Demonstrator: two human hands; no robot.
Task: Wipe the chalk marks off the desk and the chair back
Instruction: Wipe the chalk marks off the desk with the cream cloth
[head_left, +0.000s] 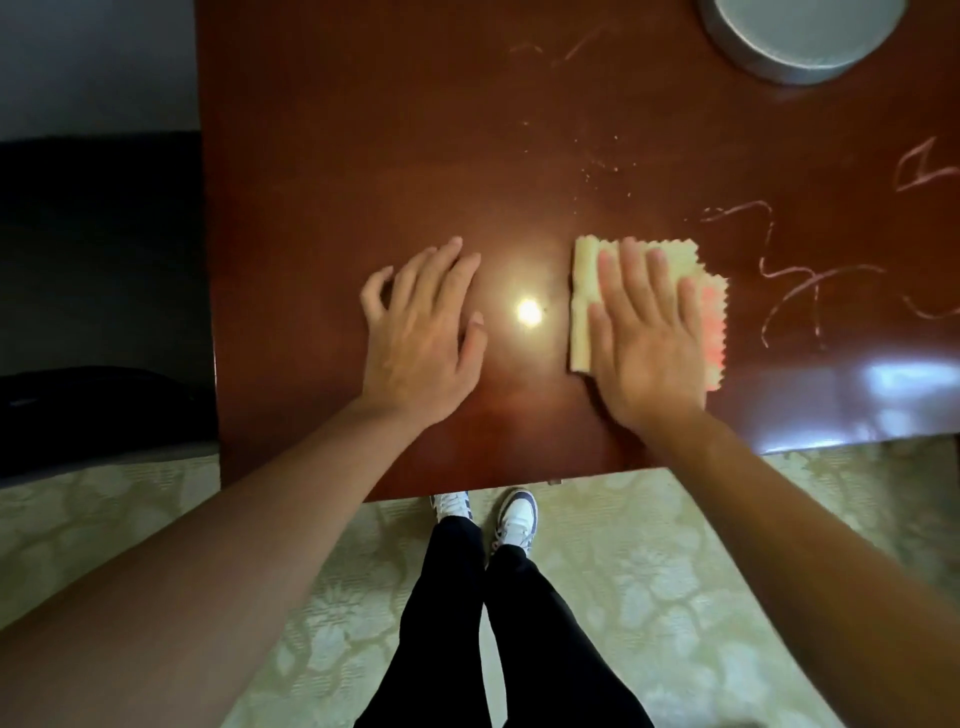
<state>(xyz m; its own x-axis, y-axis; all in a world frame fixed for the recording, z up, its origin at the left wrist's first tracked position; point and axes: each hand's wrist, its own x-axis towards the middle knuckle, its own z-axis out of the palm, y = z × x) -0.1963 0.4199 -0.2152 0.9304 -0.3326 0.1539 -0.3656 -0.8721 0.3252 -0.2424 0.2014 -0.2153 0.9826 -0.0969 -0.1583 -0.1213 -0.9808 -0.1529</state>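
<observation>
Both forearms reach out; right hand (644, 338) flat on cloth (584, 306).

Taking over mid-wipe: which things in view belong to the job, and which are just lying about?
Job:
- desk
- chalk marks
- folded cloth
- right hand, flat on the cloth
- left hand, flat on the desk

Lying about:
- grey round container, far right corner
- crumbs

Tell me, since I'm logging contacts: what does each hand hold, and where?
Nothing is gripped. The right hand presses flat on the folded cloth; the left hand rests on the desk.
</observation>
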